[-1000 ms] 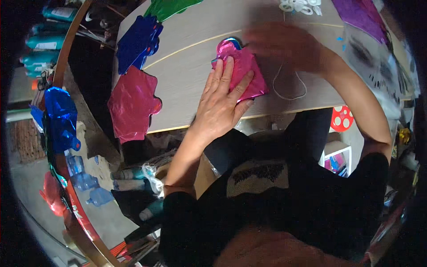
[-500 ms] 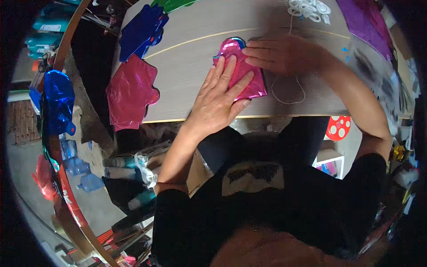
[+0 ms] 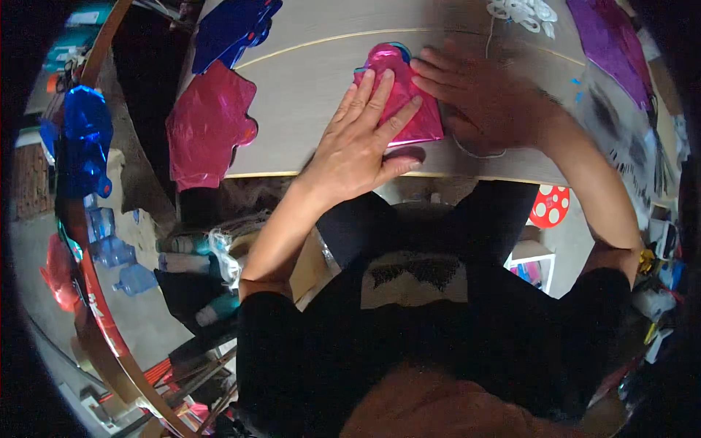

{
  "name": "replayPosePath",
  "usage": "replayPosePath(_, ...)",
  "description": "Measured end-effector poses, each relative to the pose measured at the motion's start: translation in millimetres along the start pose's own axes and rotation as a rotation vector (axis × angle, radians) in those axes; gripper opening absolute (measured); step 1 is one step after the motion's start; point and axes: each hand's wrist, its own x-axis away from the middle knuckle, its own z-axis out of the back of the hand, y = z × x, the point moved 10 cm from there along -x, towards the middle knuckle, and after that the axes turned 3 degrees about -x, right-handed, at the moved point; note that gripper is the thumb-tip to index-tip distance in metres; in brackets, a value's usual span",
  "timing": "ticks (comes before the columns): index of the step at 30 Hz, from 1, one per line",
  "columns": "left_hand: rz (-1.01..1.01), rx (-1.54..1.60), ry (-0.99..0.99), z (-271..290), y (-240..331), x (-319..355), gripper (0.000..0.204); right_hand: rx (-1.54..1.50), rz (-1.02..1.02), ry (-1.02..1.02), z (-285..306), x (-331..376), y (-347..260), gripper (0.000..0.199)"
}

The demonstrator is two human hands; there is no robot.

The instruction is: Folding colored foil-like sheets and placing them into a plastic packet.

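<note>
Left hand point(image 3: 358, 150) flat, palm down, fingers point(image 3: 380, 95) spread and laid straight across the small pink foil balloon point(image 3: 409, 102); nothing gripped, only pressed against the worktop point(image 3: 307, 95). Right hand point(image 3: 485, 102) likewise flat and open, fingers point(image 3: 431, 69) pointing left, tips resting on the upper right part of the same balloon. Balloon deflated, lying flat near the front edge of the worktop, mostly under the left fingers, its right edge and lower corner showing between the two hands, a bit of blue trim at its top. Thin white string point(image 3: 478, 152) looped on the worktop just below the right hand. Well to the left, a larger pink foil balloon point(image 3: 208, 128) hanging over the worktop's edge, with a blue foil balloon point(image 3: 234, 29) above it. White cord bundle point(image 3: 522, 11) and purple foil sheet point(image 3: 606, 40) at the far right.
</note>
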Motion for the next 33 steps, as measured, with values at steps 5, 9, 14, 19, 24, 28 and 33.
replayPosePath(5, 0.057, -0.067, 0.112, 16.4, 12.1, 23.5, 0.074, -0.119, -0.077, 0.014, 0.2, 6.4, 5.1, 0.066)
replayPosePath(9, 0.159, -0.027, 0.225, 9.3, 4.1, 57.9, 0.067, -0.128, -0.077, 0.043, -8.5, 4.1, 3.2, 0.064)
replayPosePath(14, 0.189, -0.012, 0.265, 4.3, 7.4, 64.1, 0.062, -0.133, -0.153, 0.11, -4.8, 2.1, 1.5, 0.062)
replayPosePath(19, 0.185, -0.022, 0.18, 15.1, 6.6, 57.8, 0.06, -0.167, -0.196, 0.107, -7.1, 3.5, 1.1, 0.062)
replayPosePath(24, -0.078, 0.04, 0.214, 30.5, 12.5, 25.5, 0.055, -0.138, -0.197, 0.126, -12.9, 6.4, 1.9, 0.062)
replayPosePath(28, -0.058, 0.05, 0.068, 2.7, 13.8, 20.7, 0.067, -0.097, -0.222, 0.115, -11.0, 6.8, 0.1, 0.066)
replayPosePath(33, -0.071, 0.004, 0.012, 2.3, 17.6, 17.0, 0.068, -0.168, -0.226, 0.137, -7.6, 9.4, -2.1, 0.067)
